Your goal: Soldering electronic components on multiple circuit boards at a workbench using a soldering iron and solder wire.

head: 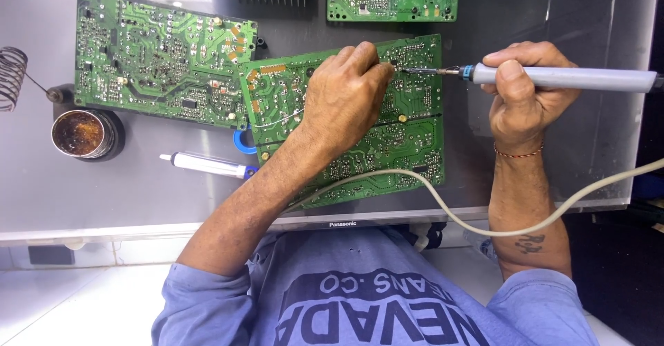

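We saw a grey work surface [104, 194] carrying several green boards. The circuit board [373, 145] nearest us lay flat at its centre. Our left hand [346, 97] rested on it, fingertips pinched around a thin solder wire [277, 120]. Our right hand [526, 97] was wrapped tight around a grey soldering iron [560, 78], its tip touching the board just beside the left fingertips.

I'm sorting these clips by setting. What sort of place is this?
Most likely an electronics repair bench. Several green circuit boards lie on the grey worktop, the right hand holds a soldering iron to the board under the left hand, and a round tin sits beside a coiled iron stand.
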